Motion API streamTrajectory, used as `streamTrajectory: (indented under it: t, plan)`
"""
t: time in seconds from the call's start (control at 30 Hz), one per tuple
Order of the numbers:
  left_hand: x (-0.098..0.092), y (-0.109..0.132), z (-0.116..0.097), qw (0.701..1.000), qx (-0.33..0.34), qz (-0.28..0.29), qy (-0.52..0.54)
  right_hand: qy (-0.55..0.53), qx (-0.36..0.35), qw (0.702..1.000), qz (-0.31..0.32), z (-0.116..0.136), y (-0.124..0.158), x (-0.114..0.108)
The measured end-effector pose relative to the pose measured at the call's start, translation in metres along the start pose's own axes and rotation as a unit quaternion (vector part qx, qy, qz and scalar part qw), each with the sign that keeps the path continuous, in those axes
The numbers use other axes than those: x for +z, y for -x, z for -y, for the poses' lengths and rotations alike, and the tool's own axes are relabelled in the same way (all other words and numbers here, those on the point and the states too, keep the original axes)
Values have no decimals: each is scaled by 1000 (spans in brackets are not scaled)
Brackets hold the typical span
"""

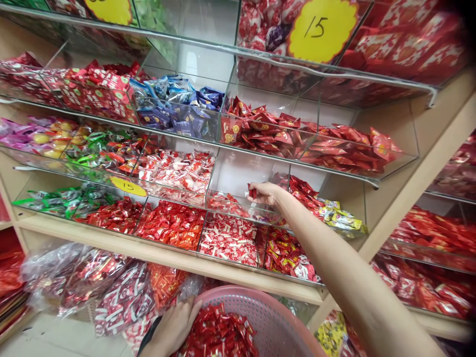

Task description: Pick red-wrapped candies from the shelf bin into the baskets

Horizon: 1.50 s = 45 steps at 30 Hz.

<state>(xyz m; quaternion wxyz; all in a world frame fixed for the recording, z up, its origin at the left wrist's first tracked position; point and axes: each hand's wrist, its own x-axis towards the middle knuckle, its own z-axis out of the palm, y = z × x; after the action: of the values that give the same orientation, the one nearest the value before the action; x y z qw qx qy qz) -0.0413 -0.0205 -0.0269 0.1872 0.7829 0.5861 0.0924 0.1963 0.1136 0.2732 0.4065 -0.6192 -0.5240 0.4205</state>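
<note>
The right hand point(266, 193) is stretched out well above and beyond the pink basket point(273, 322), reaching into a clear acrylic bin point(238, 173) on the shelving. Its fingers are pinched together on a small red-wrapped candy point(253, 192), held just above the thin layer of sweets on the bin's floor. The left hand point(174, 325) is at the near-left rim of the pink basket, fingers curled over the edge and clamped on it. The two hands are well apart, one at the basket and one up at the shelf.

The pink basket holds a heap of red-wrapped candies point(219, 332), touching the left hand's fingertips.

Straight above the basket, on the lowest wooden shelf point(186, 263), lies a compartment of red-and-white sweets point(228, 238). Up and to the right of the basket, beside the right forearm, are yellow-and-white packets point(340, 213). Higher, above and left of the basket, sits a bin of blue-wrapped sweets point(178, 106). Left of the basket, clear plastic bags of red sweets point(92, 287) are piled below the shelf.

A large yellow scalloped tag point(322, 29), far above the basket, reads "15" in handwriting. A smaller yellow tag point(128, 187), above and left of the basket, also reads "15". The print on the wrappers is too small and blurred to read.
</note>
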Motion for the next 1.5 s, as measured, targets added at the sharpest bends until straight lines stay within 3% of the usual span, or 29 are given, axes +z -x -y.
streamTrajectory:
  t: [0.13,0.2,0.4,0.53,0.73,0.97,1.07,1.13,1.3,1.5]
  plan:
    - [0,-1,0,1000,-8,-2,2,-168,61,984,9,6,-1,-2]
    - [0,-1,0,1000,-7,-1,2,-181,90,979,14,6,-1,-3]
    - [0,0,-1,1000,-6,11,2,76,52,996,8,0,-2,7]
    - [1,0,0,1000,11,15,-9,140,53,989,-1,-2,-5,17]
    - [1,0,0,1000,7,19,-12,253,61,964,54,-3,-6,29]
    - [1,0,-1,1000,1,17,-14,257,66,961,73,-2,-10,24]
    - [1,0,0,1000,10,17,-13,251,35,965,69,3,-5,12]
    - [1,0,0,1000,11,16,-10,247,4,964,102,7,2,2]
    - [-1,0,-2,1000,0,17,-2,289,-14,936,200,6,14,-4]
    - [0,1,-2,1000,-6,17,-5,351,-26,911,214,-7,5,4]
